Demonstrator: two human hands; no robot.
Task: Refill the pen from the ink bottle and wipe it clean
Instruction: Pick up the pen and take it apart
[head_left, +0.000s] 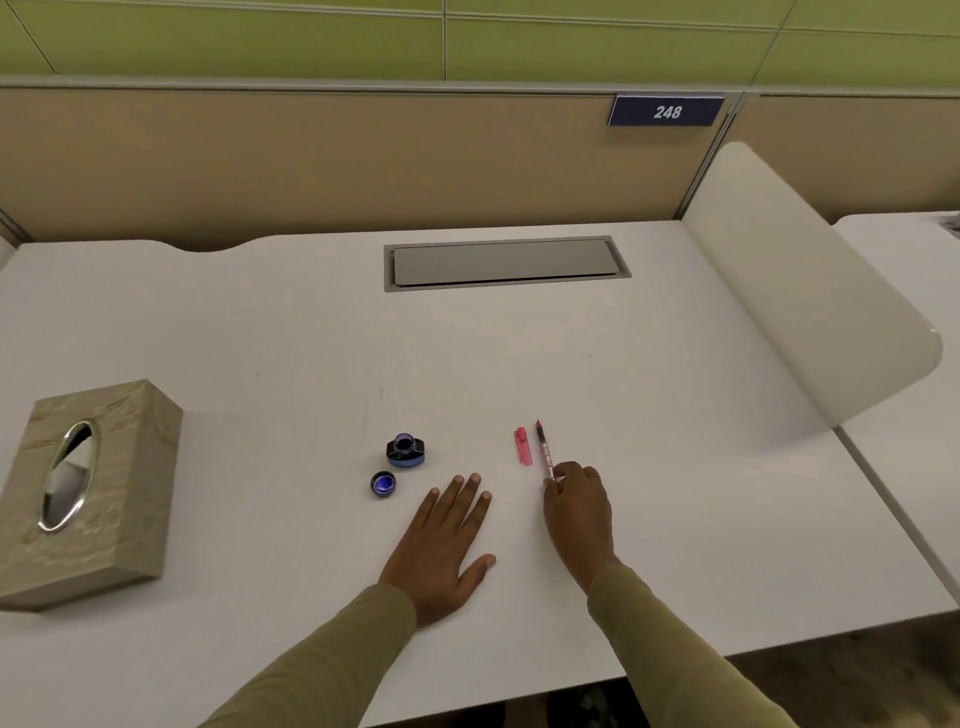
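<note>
I judge I'm at the pick-up step: my right hand (577, 506) has its fingers (551, 480) closing on the lower end of the pen (545, 451), which lies on the bench (675, 441) with its cap (523, 446) just beside it at nine o'clock. My left hand (441, 545) rests flat, fingers spread. The ink bottle (405, 451) stands open, dark ink inside, its lid (383, 484) at seven o'clock. Next I must lift the pen to the bottle mouth. The tissue box (88, 488) waits far left.

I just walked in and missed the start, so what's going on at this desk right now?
A person at a white desk is set up to refill a pen. The right hand grips the lower end of the uncapped pen, whose pink cap lies beside it. The left hand rests flat and empty on the desk. The ink bottle stands open, its lid lying just in front. A tissue box sits to the left.
</note>
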